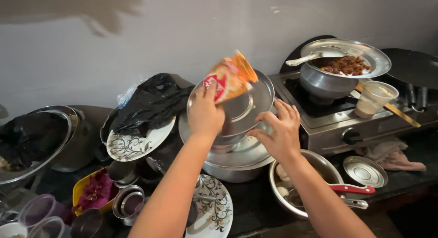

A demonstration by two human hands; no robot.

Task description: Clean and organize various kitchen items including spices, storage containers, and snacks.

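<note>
Both bare forearms reach forward and up from the lower edge. The left hand (205,114) is raised, back toward the camera, fingers closed in a grip — wrist straight. The right hand (279,132) sits lower, fingers spread and curled — thumb pointing left.
</note>
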